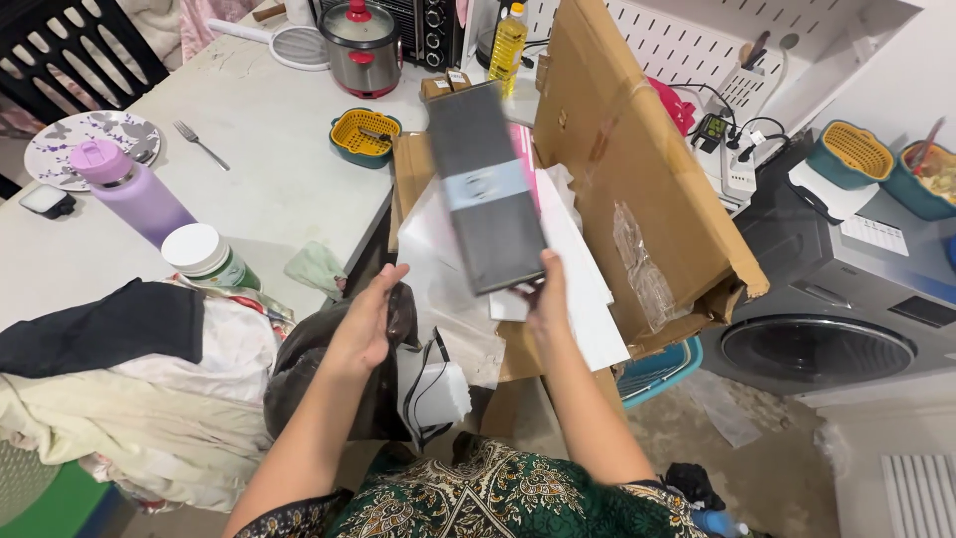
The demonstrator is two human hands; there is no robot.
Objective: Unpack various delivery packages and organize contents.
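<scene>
My right hand [546, 297] grips the near end of a long dark grey box [485, 189] with a pale band across its middle, holding it up over an open cardboard carton [627, 169]. The box is blurred. My left hand [366, 321] hovers open to the left of the box, fingers spread, just above a dark plastic bag [304, 364]. White sheets and clear wrapping [588, 289] lie in the carton under the box.
A white table [269, 169] holds a purple bottle [134, 194], a white-lidded jar [204, 257], a fork, a plate, a yellow-and-teal basket [364, 134] and a cooker. Clothes pile at left. A washing machine [846, 299] stands right.
</scene>
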